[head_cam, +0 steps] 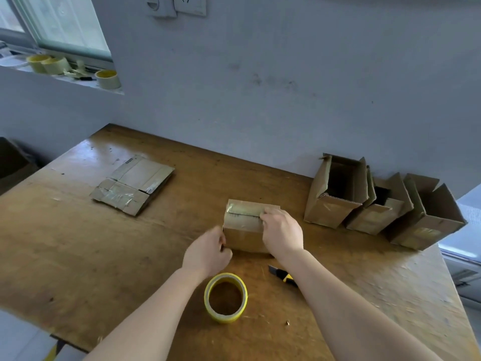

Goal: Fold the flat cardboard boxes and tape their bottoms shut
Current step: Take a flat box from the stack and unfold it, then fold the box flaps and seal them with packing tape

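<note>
A small cardboard box [243,231] stands bottom-up in the middle of the wooden table [78,246], a strip of clear tape along its top seam. My right hand [282,231] lies over the box's right end, fingers curled onto the taped seam. My left hand [208,252] is at the box's lower left corner, fingers curled against its side. A roll of yellow tape [226,297] lies flat just in front of the box. A stack of flat boxes [134,185] lies at the back left.
Three folded boxes [335,191] [377,207] [426,220] lie on their sides at the back right by the wall. A yellow and black utility knife [282,275] lies partly under my right forearm. Spare tape rolls [108,78] sit on the window ledge.
</note>
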